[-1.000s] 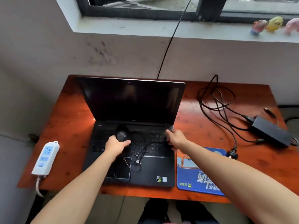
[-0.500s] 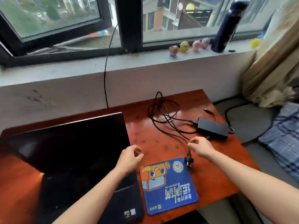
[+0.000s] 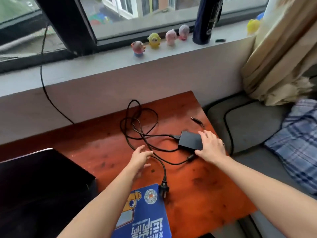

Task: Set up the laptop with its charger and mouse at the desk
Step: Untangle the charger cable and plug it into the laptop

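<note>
Mouse pad (image 3: pixel 145 215): blue, at the desk's (image 3: pixel 205 194) near edge, partly under the left forearm.
Plug (image 3: pixel 163 188): lying just at the pad's far right corner.
Laptop (image 3: pixel 39 186): lid raised, at the desk's left side.
Left hand (image 3: pixel 139 158): fingers spread and empty, over the charger cable (image 3: pixel 161 163) mid-desk.
Right hand (image 3: pixel 211 146): palm down, fingers loosely laid over the charger brick (image 3: pixel 188 140) near the desk's right edge; grip not closed.
Cable loops (image 3: pixel 137 121): tangled toward the far edge.
Toy figures (image 3: pixel 154 40): on the windowsill.

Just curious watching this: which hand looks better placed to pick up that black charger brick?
The right hand. It already rests on the charger brick near the desk's right edge, fingers spread over it. The left hand hovers open above the tangled cable, apart from the brick.
</note>
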Demonstrator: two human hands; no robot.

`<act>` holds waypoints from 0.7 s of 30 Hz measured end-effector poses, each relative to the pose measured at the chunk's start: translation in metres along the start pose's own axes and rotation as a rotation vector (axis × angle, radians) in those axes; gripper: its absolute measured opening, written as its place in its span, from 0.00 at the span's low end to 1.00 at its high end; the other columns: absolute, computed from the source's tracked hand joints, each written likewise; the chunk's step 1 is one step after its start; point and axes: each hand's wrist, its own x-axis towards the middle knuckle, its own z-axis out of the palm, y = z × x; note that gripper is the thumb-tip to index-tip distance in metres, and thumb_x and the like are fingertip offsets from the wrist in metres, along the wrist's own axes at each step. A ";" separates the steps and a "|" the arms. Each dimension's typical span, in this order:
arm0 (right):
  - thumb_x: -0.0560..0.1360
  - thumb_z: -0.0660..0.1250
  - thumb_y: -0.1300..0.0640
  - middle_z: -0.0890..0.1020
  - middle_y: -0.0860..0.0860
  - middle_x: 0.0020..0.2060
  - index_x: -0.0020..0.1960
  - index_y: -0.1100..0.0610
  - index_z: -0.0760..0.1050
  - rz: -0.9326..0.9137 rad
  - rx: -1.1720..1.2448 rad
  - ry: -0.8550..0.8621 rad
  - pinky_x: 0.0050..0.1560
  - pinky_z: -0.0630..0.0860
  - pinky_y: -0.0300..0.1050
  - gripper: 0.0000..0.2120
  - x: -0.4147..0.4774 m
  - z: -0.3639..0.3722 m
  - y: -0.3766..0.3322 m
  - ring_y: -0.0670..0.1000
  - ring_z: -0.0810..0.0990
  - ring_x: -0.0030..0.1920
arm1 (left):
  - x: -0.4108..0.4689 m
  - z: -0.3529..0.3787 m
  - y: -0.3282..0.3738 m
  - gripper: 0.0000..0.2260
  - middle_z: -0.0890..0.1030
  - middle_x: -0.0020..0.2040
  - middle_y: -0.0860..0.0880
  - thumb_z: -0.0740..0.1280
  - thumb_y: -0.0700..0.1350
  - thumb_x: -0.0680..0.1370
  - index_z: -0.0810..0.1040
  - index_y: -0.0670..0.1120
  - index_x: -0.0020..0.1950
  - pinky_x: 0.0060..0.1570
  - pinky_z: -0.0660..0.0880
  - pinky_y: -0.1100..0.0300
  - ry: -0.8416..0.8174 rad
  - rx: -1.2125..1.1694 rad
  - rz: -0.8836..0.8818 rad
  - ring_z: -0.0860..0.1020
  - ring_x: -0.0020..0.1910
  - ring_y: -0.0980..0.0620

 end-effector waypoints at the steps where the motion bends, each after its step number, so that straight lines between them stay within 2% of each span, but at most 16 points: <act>1: 0.68 0.71 0.41 0.63 0.53 0.74 0.76 0.52 0.56 -0.022 -0.010 -0.041 0.70 0.62 0.53 0.43 0.011 0.002 0.003 0.55 0.61 0.74 | 0.006 0.010 0.007 0.24 0.77 0.62 0.43 0.65 0.38 0.77 0.64 0.48 0.72 0.52 0.72 0.50 0.003 -0.082 -0.022 0.76 0.58 0.46; 3: 0.65 0.72 0.38 0.66 0.53 0.72 0.76 0.52 0.56 -0.043 -0.030 -0.123 0.68 0.63 0.53 0.46 0.026 0.006 0.008 0.56 0.65 0.71 | 0.011 0.024 0.020 0.17 0.80 0.52 0.45 0.64 0.41 0.78 0.67 0.49 0.66 0.53 0.71 0.50 0.000 -0.222 -0.050 0.79 0.48 0.47; 4: 0.64 0.72 0.36 0.69 0.53 0.70 0.75 0.52 0.57 -0.059 -0.054 -0.153 0.66 0.65 0.53 0.47 0.034 0.007 0.011 0.57 0.68 0.69 | 0.011 0.030 0.027 0.12 0.79 0.43 0.46 0.63 0.42 0.79 0.69 0.47 0.62 0.49 0.73 0.51 0.015 -0.282 -0.054 0.79 0.41 0.47; 6: 0.60 0.72 0.32 0.74 0.54 0.64 0.71 0.52 0.63 -0.074 -0.111 -0.172 0.61 0.69 0.52 0.46 0.039 0.007 0.015 0.58 0.71 0.64 | 0.005 0.035 0.035 0.02 0.71 0.29 0.47 0.62 0.41 0.79 0.72 0.44 0.50 0.36 0.75 0.54 0.031 -0.348 -0.017 0.73 0.27 0.48; 7: 0.58 0.71 0.30 0.76 0.54 0.61 0.67 0.51 0.65 -0.088 -0.107 -0.182 0.58 0.70 0.52 0.45 0.045 0.004 0.017 0.58 0.73 0.61 | 0.001 0.033 0.038 0.02 0.67 0.25 0.49 0.62 0.40 0.79 0.72 0.43 0.47 0.30 0.74 0.57 0.053 -0.356 0.021 0.69 0.22 0.50; 9: 0.52 0.70 0.28 0.78 0.53 0.56 0.62 0.50 0.68 -0.055 0.016 -0.217 0.52 0.74 0.51 0.44 0.051 -0.002 0.022 0.58 0.76 0.57 | -0.008 0.020 0.042 0.04 0.61 0.21 0.52 0.60 0.40 0.79 0.73 0.43 0.46 0.23 0.67 0.64 0.076 -0.325 0.086 0.61 0.18 0.55; 11: 0.48 0.70 0.28 0.78 0.50 0.51 0.60 0.49 0.68 0.003 0.221 -0.250 0.49 0.76 0.49 0.45 0.059 -0.011 0.025 0.56 0.78 0.54 | -0.017 -0.010 0.048 0.06 0.60 0.21 0.54 0.60 0.41 0.80 0.76 0.43 0.47 0.20 0.58 0.70 0.143 -0.272 0.131 0.57 0.17 0.58; 13: 0.47 0.72 0.28 0.78 0.47 0.48 0.56 0.49 0.70 0.027 0.375 -0.261 0.48 0.77 0.49 0.44 0.068 -0.023 0.027 0.54 0.79 0.50 | -0.024 -0.049 0.052 0.06 0.62 0.23 0.54 0.64 0.43 0.79 0.78 0.43 0.44 0.22 0.56 0.71 0.281 -0.083 0.187 0.58 0.18 0.58; 15: 0.47 0.74 0.30 0.80 0.46 0.45 0.52 0.49 0.74 0.010 0.491 -0.291 0.47 0.79 0.50 0.38 0.076 -0.036 0.028 0.51 0.80 0.46 | -0.030 -0.085 0.053 0.06 0.70 0.26 0.51 0.70 0.44 0.75 0.82 0.42 0.43 0.27 0.63 0.65 0.489 0.210 0.285 0.65 0.24 0.57; 17: 0.49 0.78 0.35 0.83 0.48 0.42 0.49 0.50 0.78 -0.019 0.608 -0.339 0.45 0.81 0.50 0.33 0.083 -0.049 0.028 0.51 0.82 0.42 | -0.035 -0.107 0.052 0.07 0.78 0.32 0.49 0.73 0.45 0.73 0.83 0.42 0.42 0.36 0.69 0.60 0.635 0.356 0.362 0.72 0.31 0.54; 19: 0.50 0.78 0.39 0.85 0.52 0.40 0.46 0.53 0.81 -0.043 0.740 -0.406 0.38 0.81 0.46 0.30 0.085 -0.064 0.023 0.51 0.84 0.37 | -0.038 -0.118 0.052 0.08 0.80 0.35 0.47 0.73 0.47 0.73 0.83 0.43 0.43 0.42 0.74 0.54 0.695 0.430 0.366 0.77 0.36 0.48; 21: 0.51 0.77 0.39 0.84 0.55 0.36 0.45 0.56 0.82 0.001 0.903 -0.526 0.29 0.75 0.42 0.29 0.083 -0.080 0.016 0.52 0.81 0.31 | -0.039 -0.119 0.049 0.07 0.81 0.39 0.44 0.72 0.47 0.74 0.84 0.44 0.47 0.47 0.75 0.50 0.723 0.561 0.339 0.79 0.43 0.42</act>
